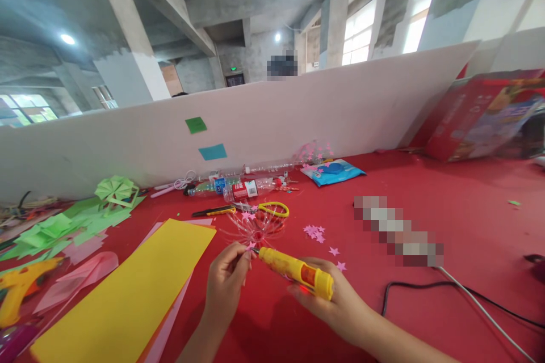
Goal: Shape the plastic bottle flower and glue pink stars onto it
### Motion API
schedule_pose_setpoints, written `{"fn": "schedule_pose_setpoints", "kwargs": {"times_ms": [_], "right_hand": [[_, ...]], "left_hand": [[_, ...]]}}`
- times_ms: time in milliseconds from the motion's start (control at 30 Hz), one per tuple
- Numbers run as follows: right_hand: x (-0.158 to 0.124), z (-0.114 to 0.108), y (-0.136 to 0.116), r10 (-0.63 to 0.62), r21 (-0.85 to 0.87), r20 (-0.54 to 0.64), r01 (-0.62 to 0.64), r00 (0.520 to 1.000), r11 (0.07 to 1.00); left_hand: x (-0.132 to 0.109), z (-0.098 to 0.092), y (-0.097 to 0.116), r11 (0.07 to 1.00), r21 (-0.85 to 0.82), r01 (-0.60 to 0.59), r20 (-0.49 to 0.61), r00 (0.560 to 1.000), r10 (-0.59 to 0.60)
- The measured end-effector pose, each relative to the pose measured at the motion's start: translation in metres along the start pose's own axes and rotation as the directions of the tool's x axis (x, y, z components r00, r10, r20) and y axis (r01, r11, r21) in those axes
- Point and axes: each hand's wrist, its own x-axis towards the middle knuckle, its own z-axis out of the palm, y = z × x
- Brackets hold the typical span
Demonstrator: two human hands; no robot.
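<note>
My left hand point(227, 278) pinches a small pink star point(251, 246) between thumb and fingertips. In my right hand point(336, 303) is a yellow glue gun point(293, 267), its nozzle pointing left at the star. Nozzle and star look very close; whether they touch I cannot tell. Just beyond my hands stands a clear plastic bottle piece point(258, 235), cut into strips that splay outward, some carrying pink stars. Loose pink stars point(314, 232) lie to its right on the red table. Behind it are yellow-handled scissors point(275, 209) and a utility knife point(217, 211).
Yellow paper sheets point(131, 283) lie at left, near green paper point(63, 232) and another yellow glue gun point(23, 286). Plastic bottles point(251, 188) and a blue wipes pack point(336, 172) sit by the white partition point(272, 119). Cables point(481, 303) cross the right side.
</note>
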Motion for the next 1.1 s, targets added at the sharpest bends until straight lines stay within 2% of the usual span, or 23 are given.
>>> {"fn": "schedule_pose_setpoints", "kwargs": {"times_ms": [400, 467, 600, 700, 767, 833, 900, 1000, 1100], "right_hand": [[0.0, 0.0, 0.001, -0.037, -0.079, -0.002, 0.037, 0.999, 0.996], [0.001, 0.0, 0.002, -0.067, -0.111, -0.004, 0.066, 0.998, 0.992], [0.001, -0.006, 0.0, -0.075, -0.253, 0.014, 0.077, 0.997, 0.964], [0.001, -0.01, -0.003, -0.083, -0.362, 0.066, 0.102, 0.994, 0.926], [0.001, -0.01, -0.003, -0.108, -0.37, 0.159, 0.161, 0.981, 0.915], [0.0, -0.006, -0.002, -0.111, -0.379, 0.277, 0.214, 0.954, 0.9], [-0.002, 0.0, 0.001, -0.062, -0.433, 0.357, 0.224, 0.932, 0.873], [-0.006, 0.006, 0.004, 0.045, -0.508, 0.396, 0.178, 0.917, 0.843], [-0.008, 0.002, 0.002, 0.014, -0.503, 0.436, 0.23, 0.9, 0.833]], "left_hand": [[-0.001, -0.001, -0.001, 0.999, 0.029, -0.021, 0.007, 1.0, 0.02], [-0.001, -0.002, -0.001, 0.995, 0.076, -0.068, 0.0, 0.998, 0.068], [-0.001, -0.007, 0.002, 0.943, 0.229, -0.24, 0.006, 0.969, 0.245], [-0.001, -0.012, 0.004, 0.929, 0.245, -0.279, -0.008, 0.957, 0.289], [0.0, -0.016, 0.003, 0.958, 0.185, -0.221, -0.066, 0.969, 0.237], [0.001, -0.017, 0.001, 0.989, 0.076, -0.128, -0.121, 0.983, 0.136], [0.003, -0.017, -0.001, 0.998, -0.044, -0.035, -0.12, 0.992, 0.029], [0.003, -0.014, -0.003, 0.984, -0.166, 0.063, -0.03, 0.997, -0.069], [0.0, -0.009, 0.001, 0.97, -0.199, 0.137, 0.086, 0.989, -0.122]]}}
